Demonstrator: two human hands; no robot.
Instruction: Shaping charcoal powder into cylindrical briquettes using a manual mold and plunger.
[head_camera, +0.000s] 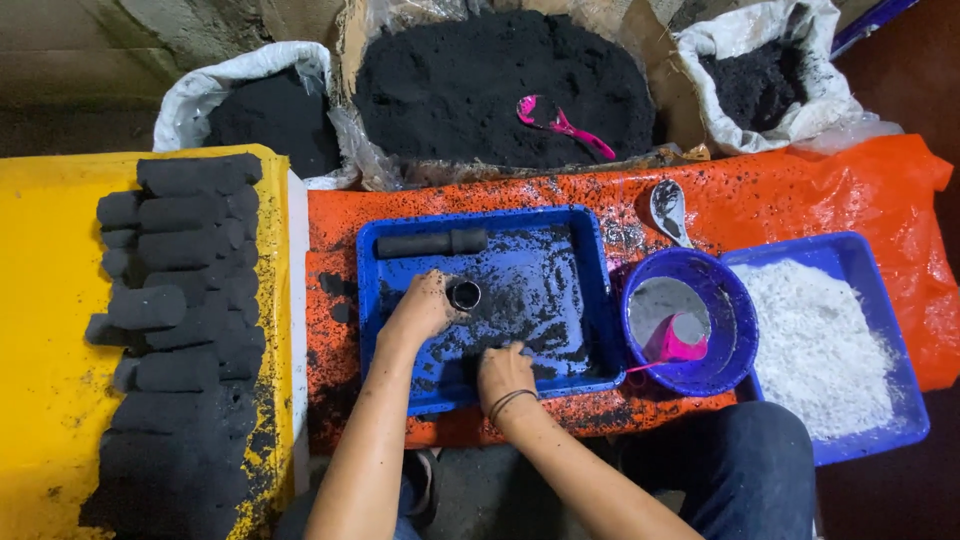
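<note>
At the left of the scene, a yellow sheet carries a stack of black pressed logs, laid side by side with loose black dust around them. Just right of it, on an orange sheet, sits a blue tray smeared with black powder; two more pressed logs lie end to end along its far edge. The left hand is closed around a short metal tube standing upright in the middle of the tray, its open mouth facing up. The right hand rests fingers-down on the near part of the tray floor, pressed into the powder; whether it grips anything cannot be told. Farther right stand a round blue bowl holding a pink scoop, a grey spoon on the sheet, and a blue bin of white powder. Along the far side are three open lots of black powder, the middle heap with a pink spoon.

Likely risks, as a judgement: the tube may tip if the left hand slackens on the slick, dusty tray; powder swept by the right hand may spill over the low near rim; and blackened fingers could foul the white powder.
</note>
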